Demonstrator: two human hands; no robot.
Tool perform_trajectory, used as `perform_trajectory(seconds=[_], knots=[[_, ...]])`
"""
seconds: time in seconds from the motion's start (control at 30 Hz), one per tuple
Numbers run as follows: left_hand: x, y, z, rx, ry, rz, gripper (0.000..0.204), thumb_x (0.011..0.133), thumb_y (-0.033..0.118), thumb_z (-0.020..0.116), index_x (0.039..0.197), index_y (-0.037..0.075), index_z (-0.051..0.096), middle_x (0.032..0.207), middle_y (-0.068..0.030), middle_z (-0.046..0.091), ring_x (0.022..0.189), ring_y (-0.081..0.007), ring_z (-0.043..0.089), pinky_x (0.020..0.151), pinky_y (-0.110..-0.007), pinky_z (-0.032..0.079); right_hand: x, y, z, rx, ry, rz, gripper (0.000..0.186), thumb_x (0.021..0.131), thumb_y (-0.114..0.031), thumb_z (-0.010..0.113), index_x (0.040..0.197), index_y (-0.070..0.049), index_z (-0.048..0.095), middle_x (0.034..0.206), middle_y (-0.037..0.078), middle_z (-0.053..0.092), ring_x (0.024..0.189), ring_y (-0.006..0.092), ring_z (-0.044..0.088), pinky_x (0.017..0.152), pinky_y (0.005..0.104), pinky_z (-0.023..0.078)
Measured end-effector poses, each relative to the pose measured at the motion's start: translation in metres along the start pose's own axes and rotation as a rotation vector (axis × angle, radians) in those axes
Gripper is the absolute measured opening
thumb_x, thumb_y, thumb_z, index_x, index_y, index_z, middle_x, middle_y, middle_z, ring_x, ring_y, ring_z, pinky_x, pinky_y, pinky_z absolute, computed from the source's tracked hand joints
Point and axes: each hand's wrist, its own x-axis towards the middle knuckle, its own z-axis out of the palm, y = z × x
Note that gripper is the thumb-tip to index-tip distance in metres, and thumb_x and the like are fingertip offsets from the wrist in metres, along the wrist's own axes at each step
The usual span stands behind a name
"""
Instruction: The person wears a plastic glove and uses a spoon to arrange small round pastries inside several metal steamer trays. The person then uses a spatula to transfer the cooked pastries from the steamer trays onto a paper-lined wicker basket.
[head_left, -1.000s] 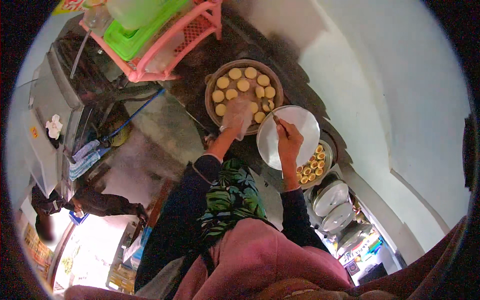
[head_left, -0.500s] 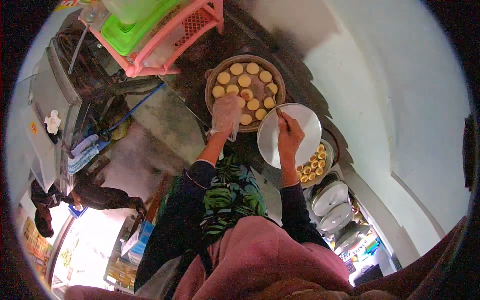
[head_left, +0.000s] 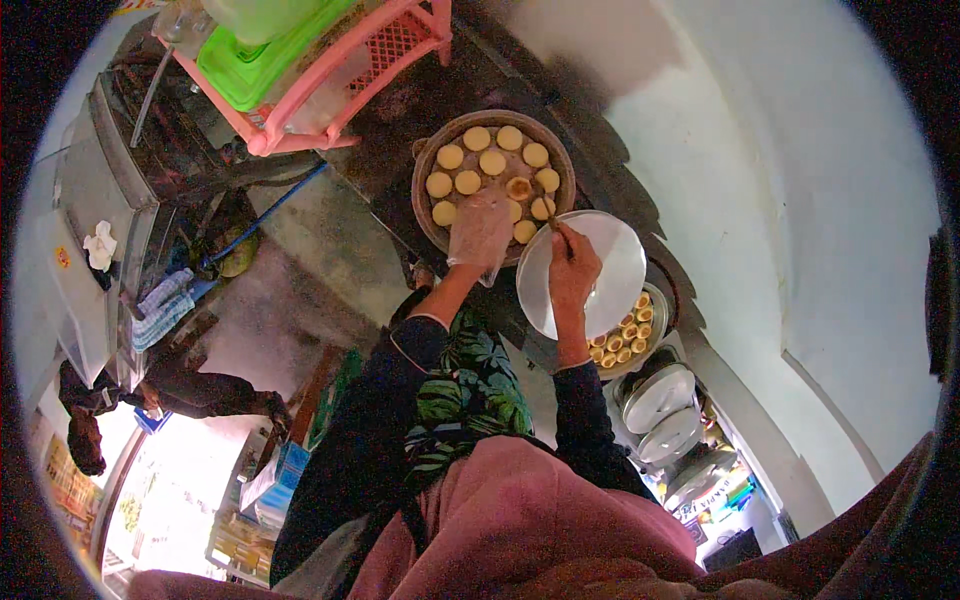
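Observation:
My left hand point(head_left: 480, 230), in a clear plastic glove, is over a round pan point(head_left: 426, 160) of pale, flat pastry rounds point(head_left: 492, 162); its fingers are blurred under the plastic. Beside it one round shows a browned top point(head_left: 518, 188). My right hand point(head_left: 574, 268) grips the handle of a thin utensil point(head_left: 550, 215), whose far end is at a round near the pan's right side. The hand is over a large white metal disc point(head_left: 616, 260), which partly covers a tray point(head_left: 654, 330) of browned pastries point(head_left: 627, 335).
A pink rack point(head_left: 350, 70) with a green lidded box point(head_left: 240, 75) stands upper left. A glass-sided cart point(head_left: 110, 250) is left, another person in dark clothing point(head_left: 200, 395) below it. Stacked lids point(head_left: 660, 395) sit lower right; a white wall point(head_left: 800, 200) runs along the right.
My left hand shifted left, then back right over the pan. A browned round now shows beside it at the pan's right. My right hand stays on the utensil, moved only slightly.

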Motion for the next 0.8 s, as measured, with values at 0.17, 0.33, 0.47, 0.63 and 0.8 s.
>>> perform_trajectory(seconds=[0.17,0.33,0.47,0.63,0.8], knots=[[0.014,-0.009,-0.008,-0.017,0.065,-0.185,0.021,0.075,0.012,0.055,0.09,-0.001,0.061,0.089,-0.0175,0.064,0.081,-0.0329,0.064,0.074,-0.045,0.05,0.015,-0.001,0.022,0.174,0.061,0.001,0.016,0.085,-0.011,0.062,0.097,-0.002,0.067,0.086,0.016,0.065,0.081,0.0337,0.062,0.073,0.0408,0.048],[0.025,-0.028,0.003,-0.04,0.051,-0.096,0.018,0.075,0.013,0.057,0.084,-0.001,0.061,0.087,-0.0166,0.063,0.073,-0.0331,0.062,0.066,-0.042,0.051,0.014,-0.037,0.015,0.199,-0.072,0.057,0.019,0.085,-0.009,0.065,0.101,0.003,0.067,0.091,0.011,0.068,0.081,0.0161,0.063,0.076,0.0282,0.049],[0.01,-0.043,-0.002,0.166,0.098,0.08,0.017,0.074,0.014,0.059,0.083,-0.001,0.062,0.089,-0.0158,0.063,0.072,-0.0309,0.062,0.065,-0.039,0.051,-0.002,-0.028,0.003,0.215,-0.137,0.066,0.02,0.086,-0.009,0.064,0.102,0.004,0.067,0.09,0.009,0.069,0.081,0.0143,0.062,0.077,0.027,0.049],[-0.017,-0.036,-0.019,0.067,0.064,-0.118,0.022,0.073,0.012,0.062,0.091,0.0,0.06,0.091,-0.0153,0.061,0.075,-0.0282,0.063,0.067,-0.039,0.051,-0.007,-0.016,0.014,0.182,-0.171,0.074,0.02,0.086,-0.011,0.062,0.101,0.001,0.067,0.089,0.013,0.067,0.081,0.0235,0.063,0.074,0.0339,0.049],[-0.022,-0.045,0.005,0.037,-0.143,-0.258,0.034,0.074,0.013,0.062,0.106,0.002,0.058,0.097,-0.0151,0.064,0.081,-0.028,0.065,0.073,-0.037,0.052,-0.006,-0.021,0.033,0.165,-0.157,0.057,0.02,0.086,-0.014,0.061,0.102,-0.003,0.066,0.09,0.017,0.066,0.083,0.0328,0.064,0.074,0.0406,0.049]])
